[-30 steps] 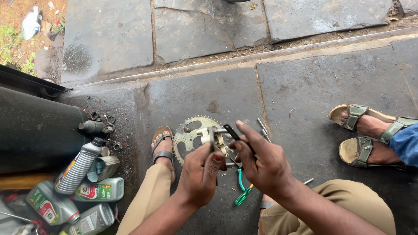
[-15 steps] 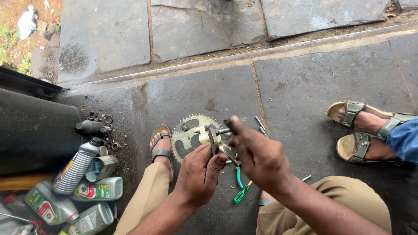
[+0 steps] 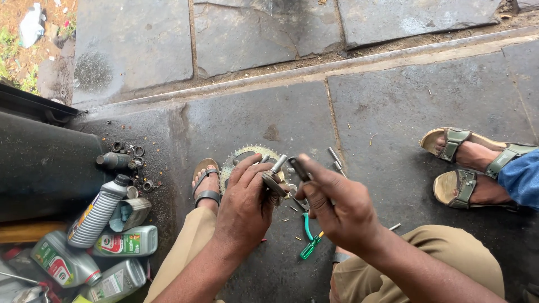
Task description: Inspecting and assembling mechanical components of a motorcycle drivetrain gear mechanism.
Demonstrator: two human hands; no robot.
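I crouch over dark stone paving. My left hand [image 3: 245,205] grips a small metal part with a protruding bolt [image 3: 274,175], held above a toothed chain sprocket [image 3: 249,155] that lies on the ground. My right hand [image 3: 337,209] holds a dark slim tool [image 3: 298,168] with its tip at that part. Green-handled pliers [image 3: 309,238] lie on the paving beneath my hands. My left foot in a sandal [image 3: 206,182] rests beside the sprocket.
Several oil bottles [image 3: 98,216] lie at the lower left beside a black vehicle panel [image 3: 39,163]. Small rings and nuts [image 3: 135,154] are scattered near them. Another person's sandalled feet [image 3: 466,168] stand at the right. A raised stone kerb [image 3: 314,64] runs across behind.
My hands have drifted slightly left and down with the part. The right hand has turned, bringing the dark tool onto the part's top.
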